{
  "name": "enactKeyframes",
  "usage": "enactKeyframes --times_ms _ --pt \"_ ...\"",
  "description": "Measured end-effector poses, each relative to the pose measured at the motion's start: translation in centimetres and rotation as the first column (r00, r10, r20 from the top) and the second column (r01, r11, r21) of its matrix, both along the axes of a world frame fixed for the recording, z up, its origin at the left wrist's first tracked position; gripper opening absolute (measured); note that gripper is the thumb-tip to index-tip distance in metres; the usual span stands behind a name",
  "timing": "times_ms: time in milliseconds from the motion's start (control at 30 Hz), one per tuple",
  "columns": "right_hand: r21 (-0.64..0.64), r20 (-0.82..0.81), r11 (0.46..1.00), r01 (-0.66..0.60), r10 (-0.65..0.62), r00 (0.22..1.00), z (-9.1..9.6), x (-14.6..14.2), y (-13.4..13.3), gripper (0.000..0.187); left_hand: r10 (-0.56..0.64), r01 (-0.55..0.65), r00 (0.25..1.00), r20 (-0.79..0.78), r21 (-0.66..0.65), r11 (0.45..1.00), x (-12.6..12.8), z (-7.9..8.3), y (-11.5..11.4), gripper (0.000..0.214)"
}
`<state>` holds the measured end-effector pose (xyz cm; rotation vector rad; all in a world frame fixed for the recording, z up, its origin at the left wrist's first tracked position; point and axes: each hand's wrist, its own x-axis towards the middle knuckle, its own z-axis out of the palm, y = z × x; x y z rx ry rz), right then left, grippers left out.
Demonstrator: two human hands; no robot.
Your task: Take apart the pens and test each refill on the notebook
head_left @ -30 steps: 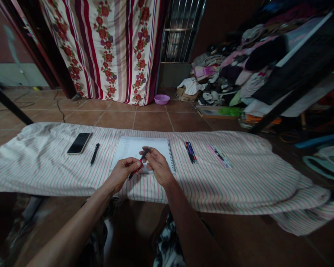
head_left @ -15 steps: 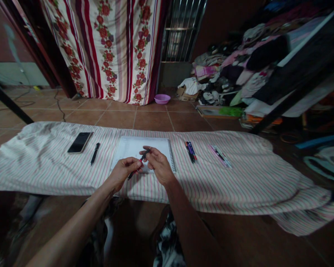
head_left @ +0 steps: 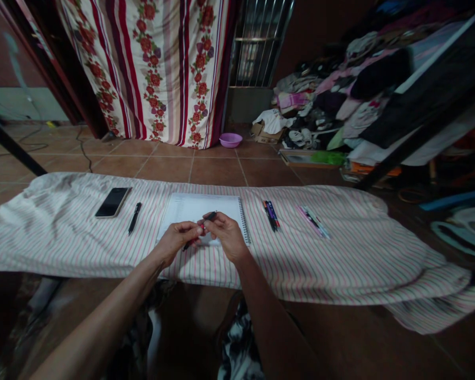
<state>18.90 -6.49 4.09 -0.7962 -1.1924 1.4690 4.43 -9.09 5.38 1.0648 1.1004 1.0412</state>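
A black pen with a red part slants between my two hands, above the near half of an open spiral notebook. My left hand is closed around its lower part, and the dark lower end pokes out beneath the fingers. With thumb and fingers pinched, my right hand grips the upper part. The fingers hide much of the pen's middle. Left of the notebook lie a black pen and a phone. To its right are several dark pens and a group of pale pens.
A striped cloth covers the low table surface. Beyond it, a pink basin sits on the tiled floor near a floral curtain. Piled clothes stand at the right, and dark slanted poles flank the table.
My right hand has shifted slightly down, its fingers curling in closer to my left hand. The pen stays between both hands; the things on the cloth have not moved.
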Motion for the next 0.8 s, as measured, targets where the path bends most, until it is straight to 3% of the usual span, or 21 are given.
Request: enactKeyframes --times_ms 233,400,600,800 --pt "-0.027 -0.072 0.995 0.097 -0.099 0.992 -0.3 -0.4 0.1 0.019 -0.012 0.012 1.0 0.007 0.021 1.0 0.1 0.2 0.1 0.03" --pt "-0.121 -0.189 0.975 0.186 -0.207 0.96 -0.7 -0.2 0.6 0.022 0.084 -0.069 0.987 0.134 -0.109 0.992 -0.8 -0.6 0.1 0.038" --pt "-0.258 -0.302 0.924 0.281 -0.354 0.885 -0.7 -0.4 1.1 0.024 0.216 -0.135 0.884 0.415 -0.215 0.967 -0.6 -1.8 -1.7 0.024" --pt "-0.324 -0.351 0.906 0.271 -0.382 0.855 -1.2 -0.7 1.1 0.026 0.383 -0.31 0.782 0.492 -0.228 0.923 1.9 -1.9 -1.7 0.026"
